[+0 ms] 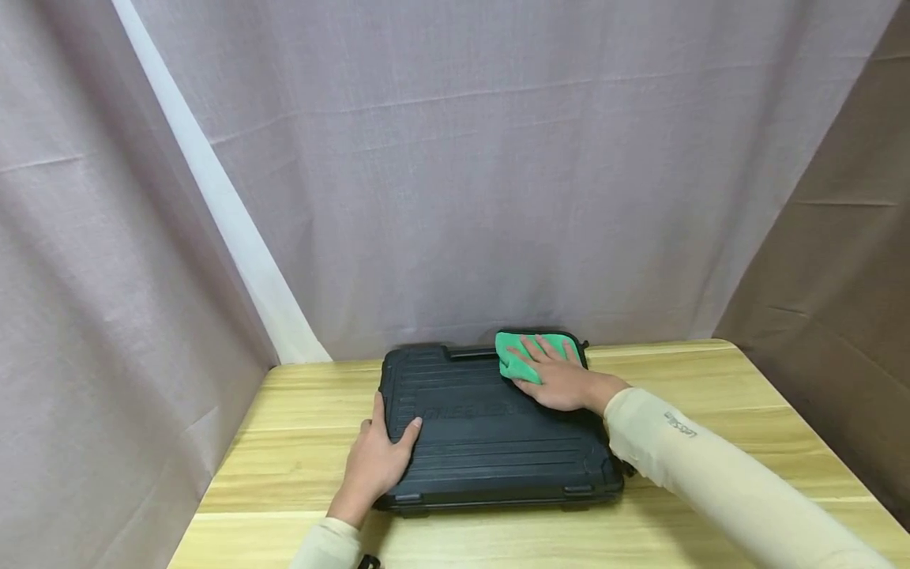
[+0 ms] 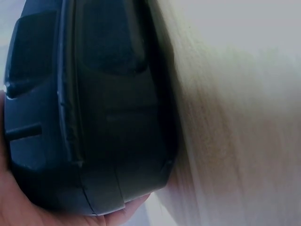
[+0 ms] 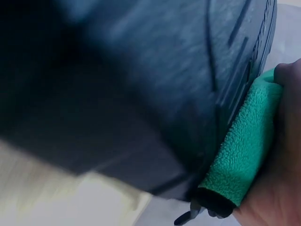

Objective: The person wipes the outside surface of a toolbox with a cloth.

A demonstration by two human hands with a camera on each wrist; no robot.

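Head view shows, nearest the person, a pale wooden desk with a black plastic tool case lying flat on it, latches toward the near edge and carry handle toward the far edge. The left hand rests on the case's near left corner, fingers down over the left side and thumb lying on the lid, so it grips that edge. In the left wrist view the palm sits against the dark rounded corner of the case, with the desk's wood grain beside it.

Farther back, the right hand, in a cream sleeve, lies flat with straight, spread fingers on a folded green cloth, pressing it against the far right part of the lid, just beside the handle. The right wrist view shows the cloth's fleecy fold squeezed between hand and ribbed case lid.

Behind the desk hangs a grey-mauve curtain, with a white strip running down its left part and a brown panel at the right.
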